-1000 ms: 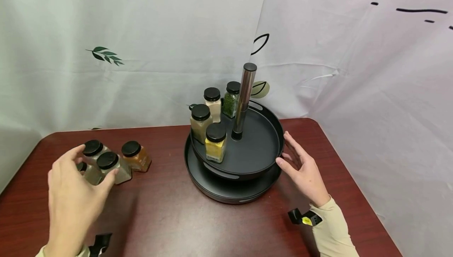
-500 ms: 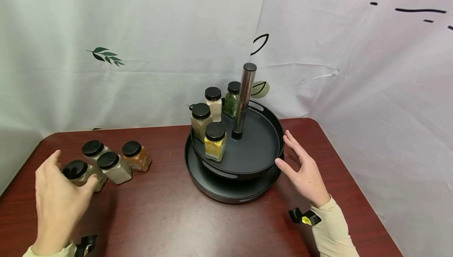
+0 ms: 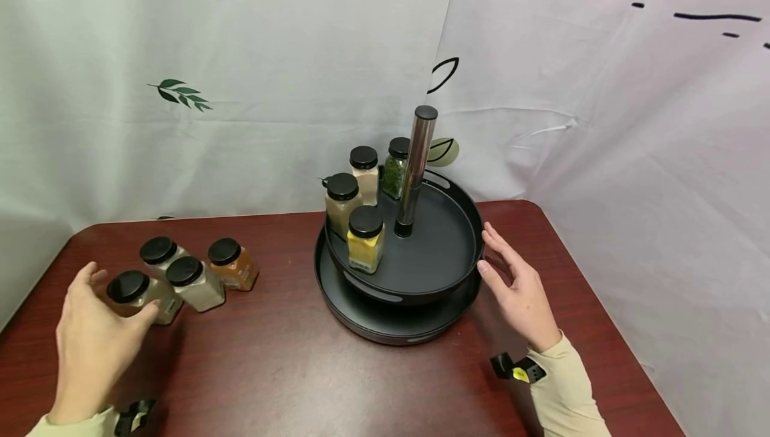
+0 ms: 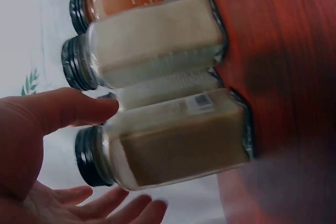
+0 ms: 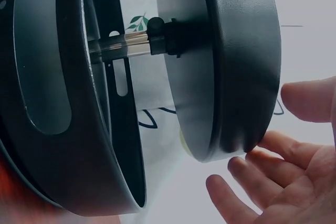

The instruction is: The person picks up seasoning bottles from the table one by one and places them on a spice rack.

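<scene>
My left hand (image 3: 96, 340) is spread around a spice jar of tan powder (image 4: 178, 145) at the table's left. In the left wrist view, the thumb (image 4: 100, 109) lies on one side near its black lid and the fingers on the other, with a gap below the jar. Beside it stand a jar of pale powder (image 3: 206, 291), one of orange spice (image 3: 242, 271) and another behind them (image 3: 171, 258). At the right, my right hand (image 3: 522, 303) has its fingertips at the rim of the black upper tray (image 3: 442, 256), fingers loosely extended.
The upper tray carries a yellow spice jar (image 3: 364, 253), a tan one (image 3: 341, 215), a cream one (image 3: 367, 186) and a green herb jar (image 3: 394, 178). A metal post (image 3: 415, 176) rises from it. Below sits a wider lower tray (image 3: 385, 335). White fabric (image 3: 271, 89) hangs behind the table.
My left hand has moved left and nearer, from over the group of jars to around the front left one. The upper tray with its jars has turned slightly; the right thumb shifted a little.
</scene>
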{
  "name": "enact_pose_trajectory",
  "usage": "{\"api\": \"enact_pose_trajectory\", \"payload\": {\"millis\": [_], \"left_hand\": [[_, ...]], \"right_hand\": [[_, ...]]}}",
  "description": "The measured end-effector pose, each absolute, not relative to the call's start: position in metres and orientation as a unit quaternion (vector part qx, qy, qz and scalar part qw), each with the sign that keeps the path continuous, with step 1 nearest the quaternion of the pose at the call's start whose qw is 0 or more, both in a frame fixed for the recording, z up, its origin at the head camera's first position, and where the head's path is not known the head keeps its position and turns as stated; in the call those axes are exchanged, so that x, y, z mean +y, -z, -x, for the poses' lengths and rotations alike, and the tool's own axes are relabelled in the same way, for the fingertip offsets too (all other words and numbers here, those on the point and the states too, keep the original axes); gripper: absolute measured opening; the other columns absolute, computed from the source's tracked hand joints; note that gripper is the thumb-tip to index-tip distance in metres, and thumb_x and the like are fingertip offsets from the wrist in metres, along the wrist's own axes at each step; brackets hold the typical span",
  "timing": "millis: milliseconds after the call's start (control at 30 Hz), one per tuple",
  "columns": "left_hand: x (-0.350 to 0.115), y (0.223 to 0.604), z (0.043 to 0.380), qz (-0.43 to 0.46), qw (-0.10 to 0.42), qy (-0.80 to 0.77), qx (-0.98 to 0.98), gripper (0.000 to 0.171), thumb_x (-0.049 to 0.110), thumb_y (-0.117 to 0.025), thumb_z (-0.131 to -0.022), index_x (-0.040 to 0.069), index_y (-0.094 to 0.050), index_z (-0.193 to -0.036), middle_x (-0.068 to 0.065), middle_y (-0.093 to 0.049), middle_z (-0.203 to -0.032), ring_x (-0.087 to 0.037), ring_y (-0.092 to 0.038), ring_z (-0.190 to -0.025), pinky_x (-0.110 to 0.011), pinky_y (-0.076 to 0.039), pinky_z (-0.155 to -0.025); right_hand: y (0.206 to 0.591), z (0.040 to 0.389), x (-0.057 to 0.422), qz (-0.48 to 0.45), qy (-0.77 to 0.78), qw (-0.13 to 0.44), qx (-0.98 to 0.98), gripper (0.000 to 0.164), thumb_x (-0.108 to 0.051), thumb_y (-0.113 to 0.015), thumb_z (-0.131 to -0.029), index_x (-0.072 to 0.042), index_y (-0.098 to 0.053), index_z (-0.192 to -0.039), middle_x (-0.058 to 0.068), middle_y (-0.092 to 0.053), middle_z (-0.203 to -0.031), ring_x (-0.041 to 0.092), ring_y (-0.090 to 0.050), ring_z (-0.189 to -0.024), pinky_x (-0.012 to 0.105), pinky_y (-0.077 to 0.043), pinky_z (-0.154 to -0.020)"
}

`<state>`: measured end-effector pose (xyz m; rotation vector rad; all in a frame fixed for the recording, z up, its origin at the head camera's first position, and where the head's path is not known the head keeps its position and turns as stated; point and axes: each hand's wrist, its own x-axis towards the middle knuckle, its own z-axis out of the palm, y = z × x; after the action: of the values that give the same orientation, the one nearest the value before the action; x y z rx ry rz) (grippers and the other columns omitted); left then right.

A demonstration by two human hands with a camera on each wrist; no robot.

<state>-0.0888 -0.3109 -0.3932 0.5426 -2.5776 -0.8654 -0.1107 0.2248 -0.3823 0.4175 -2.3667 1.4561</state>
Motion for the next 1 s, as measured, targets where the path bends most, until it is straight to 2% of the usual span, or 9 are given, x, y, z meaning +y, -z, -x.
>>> {"api": "enact_pose_trajectory", "payload": {"millis": [167,300,467,600,833,1000], "left_hand": [[-0.317,0.399,0.091,-0.183,0.147,0.3,-0.925,0.101,0.008,-0.075,-0.08,-0.003,-0.011,-0.158,-0.038,-0.043,-0.142,-0.058,-0.048,-0.115,-0.066,-0.034,-0.094],[-0.32,0.404,0.091,-0.18,0.137,0.287,-0.931,0.099,0.01,-0.075,-0.08,-0.004,-0.014,-0.157,-0.041,-0.05,-0.13,-0.06,-0.05,-0.108,-0.066,-0.036,-0.088],[-0.325,0.409,0.091,-0.183,0.132,0.281,-0.933,0.098,0.014,-0.077,-0.08,-0.004,-0.019,-0.156,-0.042,-0.056,-0.115,-0.061,-0.051,-0.103,-0.066,-0.038,-0.084],[-0.329,0.41,0.094,-0.177,0.129,0.275,-0.936,0.094,0.014,-0.077,-0.08,-0.006,-0.023,-0.154,-0.042,-0.056,-0.114,-0.06,-0.053,-0.101,-0.066,-0.037,-0.085],[-0.338,0.411,0.094,-0.144,0.124,0.264,-0.946,0.074,0.016,-0.08,-0.081,-0.009,-0.043,-0.14,-0.04,-0.056,-0.118,-0.056,-0.053,-0.104,-0.065,-0.035,-0.088],[-0.341,0.41,0.093,-0.145,0.128,0.262,-0.945,0.073,0.022,-0.082,-0.081,-0.009,-0.047,-0.137,-0.038,-0.057,-0.12,-0.056,-0.052,-0.105,-0.063,-0.035,-0.087]], "right_hand": [[0.382,0.112,0.224,-0.144,-0.514,0.173,-0.828,0.049,0.0,-0.064,-0.097,0.003,-0.051,-0.144,0.011,-0.044,-0.155,0.022,-0.05,-0.135,0.021,-0.043,-0.104],[0.382,0.112,0.224,-0.137,-0.517,0.171,-0.827,0.05,-0.001,-0.066,-0.096,-0.001,-0.052,-0.144,0.011,-0.045,-0.154,0.024,-0.053,-0.132,0.02,-0.044,-0.102],[0.382,0.112,0.225,-0.137,-0.543,0.153,-0.814,0.054,0.0,-0.066,-0.095,-0.002,-0.049,-0.147,0.008,-0.042,-0.156,0.024,-0.052,-0.134,0.023,-0.045,-0.102],[0.383,0.113,0.226,-0.143,-0.57,0.14,-0.797,0.058,0.004,-0.064,-0.095,-0.001,-0.044,-0.15,0.008,-0.039,-0.158,0.023,-0.047,-0.138,0.026,-0.045,-0.103],[0.383,0.114,0.227,-0.152,-0.583,0.126,-0.789,0.062,0.005,-0.063,-0.096,-0.004,-0.039,-0.153,0.007,-0.035,-0.16,0.022,-0.045,-0.14,0.029,-0.045,-0.104],[0.384,0.113,0.228,-0.151,-0.578,0.115,-0.794,0.063,0.003,-0.062,-0.097,-0.006,-0.037,-0.155,0.005,-0.033,-0.161,0.023,-0.046,-0.139,0.028,-0.045,-0.104]]}}
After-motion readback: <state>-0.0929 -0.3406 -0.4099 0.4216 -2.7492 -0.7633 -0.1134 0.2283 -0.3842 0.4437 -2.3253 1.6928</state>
